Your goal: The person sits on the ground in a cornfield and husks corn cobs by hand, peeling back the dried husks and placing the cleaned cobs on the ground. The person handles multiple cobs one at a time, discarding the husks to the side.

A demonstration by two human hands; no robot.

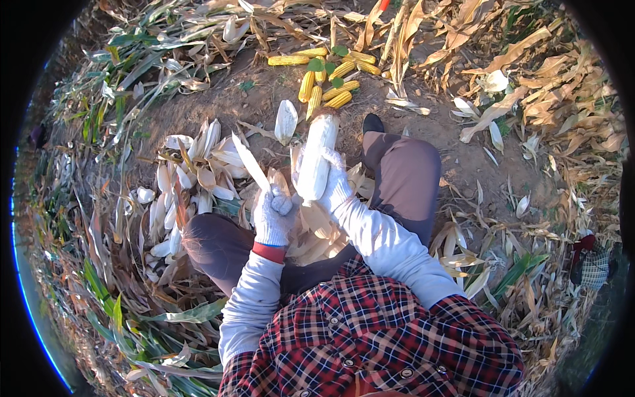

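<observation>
My right hand (336,181), in a pale knit glove, holds an ear of corn (316,159) still wrapped in whitish inner husk. Brown silk shows at the ear's far tip, and its stem end points towards me. Just left of it, my gloved left hand (276,213) is closed around a narrow pale strip, apparently corn husk (251,162), that sticks up and to the left. Loose dry husks (317,223) lie between my bent legs, below both hands. Beyond the wrapped ear, a pile of bare yellow corn cobs (339,91) rests on the soil.
A heap of stripped husks (171,198) lies beside my left knee (213,248). One cupped husk (285,121) sits on the bare soil (213,99). Dry corn stalks and leaves (560,94) spread along the right, with green leaves (99,288) at left. A checked cloth item (594,268) is far right.
</observation>
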